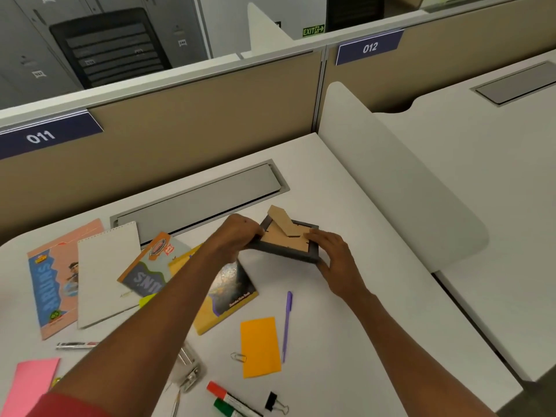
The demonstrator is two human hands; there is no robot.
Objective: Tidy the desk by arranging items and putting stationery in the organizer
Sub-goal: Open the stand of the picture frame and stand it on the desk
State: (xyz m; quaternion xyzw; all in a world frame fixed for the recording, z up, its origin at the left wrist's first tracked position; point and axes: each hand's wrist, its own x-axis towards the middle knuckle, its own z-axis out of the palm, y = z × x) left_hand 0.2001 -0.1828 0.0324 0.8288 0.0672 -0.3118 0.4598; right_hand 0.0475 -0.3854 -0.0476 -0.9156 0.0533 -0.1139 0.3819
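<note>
– Stationery first, along the near edge of the desk (346, 341): what do you count?

– Three markers. A red-capped marker (222, 394) and a green-capped marker (231, 410) lie side by side at the near edge, and a third marker (76, 345) lies well to their left. One black binder clip (273, 401) sits just right of the pair. There is one pink pad (30, 386) at the near left corner. A little farther in are one paper clip (238, 357) at the left edge of one orange sticky pad (260, 347), and one purple pen (286, 325) along that pad's right side.

– Any organizer?

– None in view.

– Farther in?

– Four paper items, left of the middle: a pink booklet (51, 281), a white spiral pad (108, 272), an orange-edged booklet (150, 266) overlapping it, and a yellow notebook (231, 296) partly under the left forearm.

– And the hands?

– Both grasp one photo frame (285, 253), back side up, beyond the notebook and just this side of the grey cable flap (198, 200). The left hand (237, 236) curls round its far left end. The right hand (331, 254) wraps its near right corner, thumb on the backing. I cannot tell whether the frame touches the desk.

– How does it lie for the next move?

– Its long axis runs from one hand to the other. The cardboard stand (281, 219) is swung up, its free tip leaning toward the left hand, the nearer one. I judge that the frame gets stood upright toward the far edge next.
</note>
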